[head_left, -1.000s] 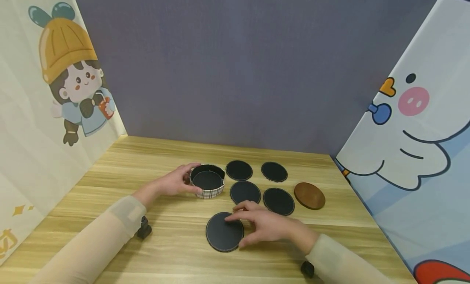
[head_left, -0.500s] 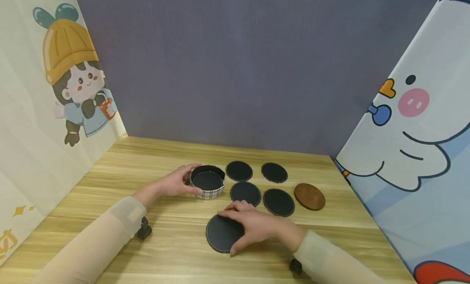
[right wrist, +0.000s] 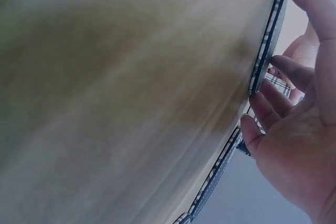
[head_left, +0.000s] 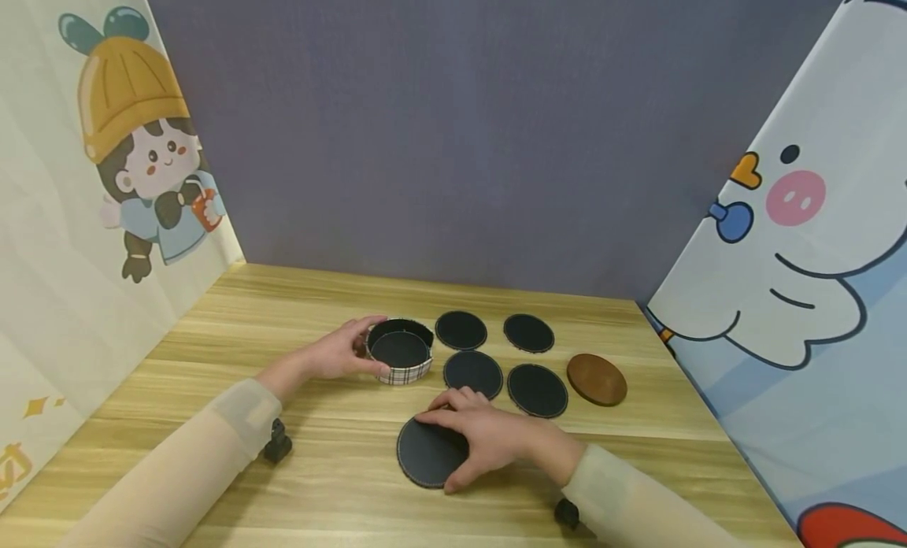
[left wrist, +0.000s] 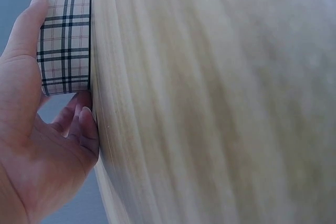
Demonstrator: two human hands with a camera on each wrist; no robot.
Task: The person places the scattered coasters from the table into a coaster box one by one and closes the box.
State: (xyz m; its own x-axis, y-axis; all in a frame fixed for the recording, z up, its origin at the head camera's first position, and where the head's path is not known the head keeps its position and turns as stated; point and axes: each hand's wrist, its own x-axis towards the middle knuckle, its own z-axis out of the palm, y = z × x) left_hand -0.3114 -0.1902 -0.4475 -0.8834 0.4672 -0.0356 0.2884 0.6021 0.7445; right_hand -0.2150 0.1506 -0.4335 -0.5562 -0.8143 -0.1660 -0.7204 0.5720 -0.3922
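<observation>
A round coaster holder (head_left: 407, 374) with plaid outer walls and a black inside stands on the table, and my left hand (head_left: 342, 353) grips its left side, fingers behind and thumb in front. The plaid wall (left wrist: 65, 35) fills the upper left of the left wrist view. A black round coaster (head_left: 425, 456) with pale edge stitching lies nearer me. My right hand (head_left: 489, 435) spans that coaster, fingers at its far edge and thumb at its near edge. In the right wrist view the coaster (right wrist: 267, 45) appears edge-on between thumb and fingertips, its underside close to the table.
Several more black coasters lie flat right of the holder, among them one (head_left: 461, 330) at the back and one (head_left: 537, 390) nearer. A brown round disc (head_left: 597, 379) lies at their right. A grey partition (head_left: 439, 138) rises behind the wooden table (head_left: 312, 493).
My right hand has moved left and closer to me, and its fingers and thumb have come down onto the near coaster's edges. The left hand and the holder have stayed in place.
</observation>
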